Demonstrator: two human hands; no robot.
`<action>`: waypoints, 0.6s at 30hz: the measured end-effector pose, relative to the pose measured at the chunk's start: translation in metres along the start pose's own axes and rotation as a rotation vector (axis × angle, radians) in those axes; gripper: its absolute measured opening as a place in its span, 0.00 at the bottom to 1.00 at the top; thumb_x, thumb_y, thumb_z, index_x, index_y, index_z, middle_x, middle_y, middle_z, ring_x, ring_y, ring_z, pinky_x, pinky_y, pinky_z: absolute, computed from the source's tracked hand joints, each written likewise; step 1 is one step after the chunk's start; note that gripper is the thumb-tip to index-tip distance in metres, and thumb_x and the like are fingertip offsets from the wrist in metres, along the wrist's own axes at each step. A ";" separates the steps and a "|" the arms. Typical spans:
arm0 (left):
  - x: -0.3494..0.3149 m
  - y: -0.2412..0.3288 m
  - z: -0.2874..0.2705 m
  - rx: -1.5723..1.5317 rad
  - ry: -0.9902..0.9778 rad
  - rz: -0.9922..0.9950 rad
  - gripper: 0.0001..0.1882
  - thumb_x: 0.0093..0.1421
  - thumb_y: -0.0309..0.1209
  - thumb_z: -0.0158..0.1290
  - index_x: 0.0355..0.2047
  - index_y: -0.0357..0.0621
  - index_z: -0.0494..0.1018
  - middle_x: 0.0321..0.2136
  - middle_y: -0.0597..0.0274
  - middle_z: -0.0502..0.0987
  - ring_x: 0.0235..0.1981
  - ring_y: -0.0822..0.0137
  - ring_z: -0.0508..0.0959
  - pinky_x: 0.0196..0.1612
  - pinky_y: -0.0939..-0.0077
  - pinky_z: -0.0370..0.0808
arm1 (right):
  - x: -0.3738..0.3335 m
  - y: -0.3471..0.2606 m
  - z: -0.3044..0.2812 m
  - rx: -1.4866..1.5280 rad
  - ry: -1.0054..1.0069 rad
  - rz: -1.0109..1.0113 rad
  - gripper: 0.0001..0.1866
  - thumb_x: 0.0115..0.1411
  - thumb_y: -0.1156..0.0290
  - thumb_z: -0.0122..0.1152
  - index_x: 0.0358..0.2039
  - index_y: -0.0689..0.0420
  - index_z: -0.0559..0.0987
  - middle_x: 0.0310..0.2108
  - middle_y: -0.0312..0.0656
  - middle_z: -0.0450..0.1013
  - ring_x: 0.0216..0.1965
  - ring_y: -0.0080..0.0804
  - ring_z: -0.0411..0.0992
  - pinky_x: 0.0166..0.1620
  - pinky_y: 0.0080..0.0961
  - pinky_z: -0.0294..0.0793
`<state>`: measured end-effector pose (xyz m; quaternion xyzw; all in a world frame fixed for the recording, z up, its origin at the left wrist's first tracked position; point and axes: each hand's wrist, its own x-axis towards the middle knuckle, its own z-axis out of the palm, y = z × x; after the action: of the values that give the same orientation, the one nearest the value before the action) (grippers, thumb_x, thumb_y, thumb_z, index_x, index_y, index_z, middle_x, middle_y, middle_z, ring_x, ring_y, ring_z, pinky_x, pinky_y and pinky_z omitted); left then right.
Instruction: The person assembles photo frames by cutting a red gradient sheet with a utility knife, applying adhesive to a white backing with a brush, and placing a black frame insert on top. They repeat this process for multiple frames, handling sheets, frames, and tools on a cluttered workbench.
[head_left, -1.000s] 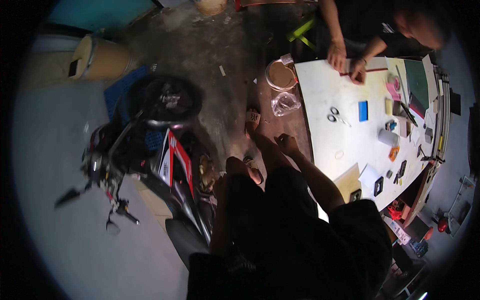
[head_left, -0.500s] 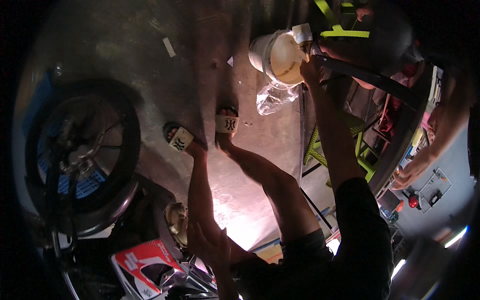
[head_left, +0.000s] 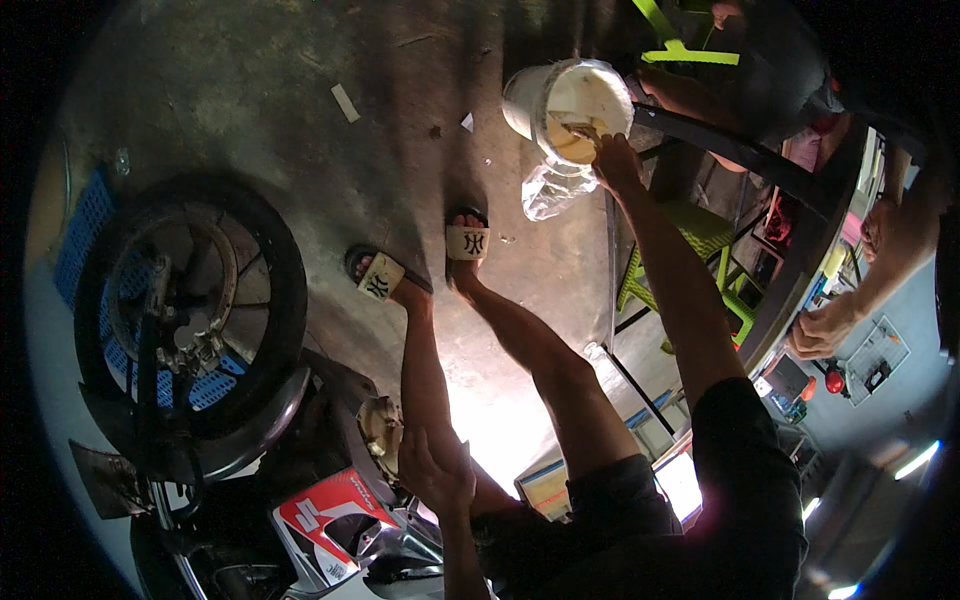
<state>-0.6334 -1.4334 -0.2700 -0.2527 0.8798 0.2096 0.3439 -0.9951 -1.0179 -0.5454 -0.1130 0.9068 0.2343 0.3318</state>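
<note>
My right hand (head_left: 618, 165) is closed at the near rim of a white bucket (head_left: 528, 100), gripping a brush-like tool (head_left: 582, 131) whose far end is inside it. Pale yellowish matter coats the bucket's inside; the tool's exact kind is unclear. Clear plastic film (head_left: 553, 192) hangs below the bucket. My left hand (head_left: 438, 472), fingers stretched out, lies over my left knee with nothing visible in it. Just left of that hand is a round metal engine cover (head_left: 380, 437) of a motorcycle, with a red and white fairing (head_left: 325, 515) below.
The motorcycle's front wheel (head_left: 292, 290) fills the left side, by a blue perforated basket (head_left: 85, 235). A dark table edge (head_left: 745, 155) and a green plastic stool (head_left: 700, 230) stand right. Another person's hand (head_left: 825, 325) is at far right. Paper scraps lie on the concrete floor (head_left: 270, 100).
My right hand has tipped the tool down into the bucket; before, its pale, squarish end stood above the far rim. My left hand stays at the knee. The whole view has shifted slightly.
</note>
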 end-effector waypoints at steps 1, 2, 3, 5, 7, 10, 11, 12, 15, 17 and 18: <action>0.002 -0.003 0.001 0.021 -0.009 -0.005 0.39 0.54 0.56 0.59 0.56 0.41 0.67 0.56 0.43 0.67 0.58 0.44 0.66 0.59 0.47 0.61 | 0.008 -0.009 -0.010 0.086 0.057 0.081 0.11 0.55 0.66 0.57 0.38 0.55 0.79 0.38 0.47 0.75 0.47 0.44 0.73 0.42 0.43 0.78; 0.004 -0.005 0.001 0.042 -0.021 -0.012 0.39 0.54 0.56 0.59 0.56 0.41 0.67 0.56 0.44 0.67 0.58 0.44 0.66 0.59 0.47 0.61 | 0.016 -0.015 -0.011 0.170 0.111 0.160 0.10 0.55 0.67 0.57 0.35 0.55 0.80 0.37 0.45 0.75 0.44 0.44 0.75 0.41 0.43 0.78; 0.010 -0.008 -0.001 0.016 -0.017 0.007 0.39 0.54 0.57 0.58 0.56 0.41 0.67 0.56 0.44 0.67 0.58 0.44 0.66 0.59 0.47 0.61 | 0.043 -0.004 0.017 0.054 0.098 0.114 0.11 0.56 0.67 0.55 0.38 0.53 0.80 0.38 0.45 0.76 0.41 0.44 0.76 0.39 0.44 0.78; 0.019 -0.010 -0.006 -0.033 -0.008 0.020 0.39 0.55 0.58 0.57 0.57 0.42 0.67 0.56 0.45 0.67 0.58 0.44 0.66 0.59 0.47 0.60 | 0.088 -0.006 0.031 0.000 -0.027 0.161 0.12 0.57 0.67 0.56 0.41 0.51 0.79 0.40 0.46 0.76 0.40 0.43 0.78 0.39 0.45 0.79; 0.024 -0.007 -0.009 0.011 -0.060 -0.024 0.39 0.55 0.59 0.55 0.56 0.42 0.67 0.56 0.46 0.67 0.58 0.44 0.66 0.59 0.46 0.60 | 0.106 -0.016 0.042 -0.057 -0.054 0.134 0.13 0.56 0.69 0.57 0.43 0.49 0.80 0.41 0.46 0.76 0.40 0.43 0.78 0.39 0.45 0.79; 0.024 -0.002 -0.005 0.054 -0.068 -0.038 0.39 0.56 0.61 0.52 0.56 0.42 0.68 0.56 0.46 0.67 0.58 0.45 0.66 0.59 0.46 0.59 | 0.103 -0.028 0.013 0.009 -0.081 0.129 0.14 0.54 0.69 0.61 0.43 0.49 0.81 0.42 0.46 0.76 0.42 0.44 0.78 0.41 0.43 0.79; 0.021 -0.001 -0.004 0.057 -0.065 -0.041 0.39 0.56 0.61 0.52 0.55 0.42 0.68 0.56 0.46 0.67 0.58 0.45 0.66 0.59 0.46 0.59 | 0.099 -0.030 0.004 0.067 -0.080 0.161 0.13 0.52 0.68 0.64 0.40 0.52 0.81 0.42 0.47 0.76 0.43 0.44 0.78 0.43 0.40 0.79; 0.021 0.002 -0.003 0.055 -0.056 -0.042 0.39 0.57 0.61 0.52 0.55 0.41 0.69 0.56 0.47 0.67 0.58 0.45 0.66 0.59 0.46 0.59 | 0.097 -0.029 -0.001 0.122 -0.071 0.196 0.14 0.50 0.67 0.67 0.38 0.54 0.81 0.42 0.47 0.77 0.43 0.44 0.77 0.44 0.38 0.79; 0.020 0.002 0.003 0.061 -0.059 -0.013 0.39 0.57 0.61 0.51 0.55 0.42 0.68 0.56 0.47 0.67 0.58 0.45 0.66 0.59 0.46 0.59 | 0.100 -0.006 0.050 0.065 0.019 0.093 0.17 0.49 0.65 0.69 0.40 0.54 0.81 0.42 0.46 0.76 0.42 0.43 0.77 0.45 0.37 0.79; 0.021 0.005 0.003 0.040 -0.055 -0.024 0.38 0.57 0.61 0.51 0.55 0.42 0.69 0.56 0.47 0.67 0.57 0.45 0.66 0.59 0.46 0.59 | 0.103 -0.004 0.047 0.035 0.009 0.053 0.17 0.49 0.65 0.69 0.40 0.54 0.81 0.41 0.46 0.77 0.42 0.43 0.78 0.44 0.38 0.79; 0.019 0.006 0.003 0.032 -0.052 -0.038 0.38 0.57 0.61 0.51 0.55 0.42 0.69 0.55 0.47 0.68 0.57 0.45 0.66 0.59 0.45 0.59 | 0.092 -0.016 0.021 0.041 0.009 0.053 0.17 0.49 0.66 0.69 0.41 0.55 0.81 0.41 0.46 0.77 0.41 0.43 0.78 0.44 0.38 0.79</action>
<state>-0.6471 -1.4330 -0.2844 -0.2582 0.8687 0.1954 0.3748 -1.0476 -1.0257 -0.6254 -0.0829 0.9155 0.2237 0.3238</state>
